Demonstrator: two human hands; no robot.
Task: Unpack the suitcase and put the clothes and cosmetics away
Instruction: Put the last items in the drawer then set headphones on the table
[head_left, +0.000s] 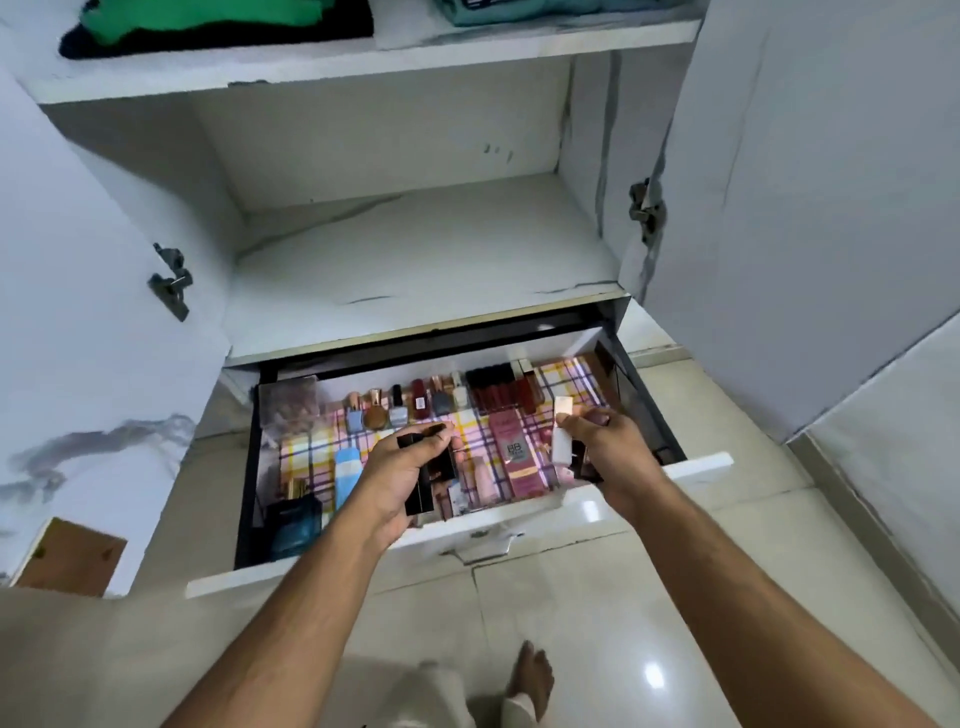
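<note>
Both hands are reaching over the open drawer (696, 462); the left hand (410, 467) is curling its fingers round several black tubes (441, 462), one poking out forward past the fingers and another hanging below the palm; the right hand (602, 441) is gripping a white tube (563, 434) that is standing up between thumb and fingers, with something dark held under it that is too blurred to name.

Inside the drawer a plaid liner (571, 384) is covering the floor; along the back a row of small bottles (400, 408) is standing upright, side by side, and just right of them a cluster of dark red tubes (501, 389) is standing against the back wall; a clear box (290, 402) is sitting in the back left corner; a pink BB tube (519, 452) is lying flat between the two hands; a light blue tube (347, 473) is lying left of the left hand, and a blue perfume bottle (293, 519) is standing in the front left corner.

Above the drawer the shelf (415, 260) is lying between the two open doors (805, 208); higher up, folded clothes (218, 21) in green and black are resting on the upper shelf; below, a bare foot (532, 675) is standing on the tiled floor (623, 597).
</note>
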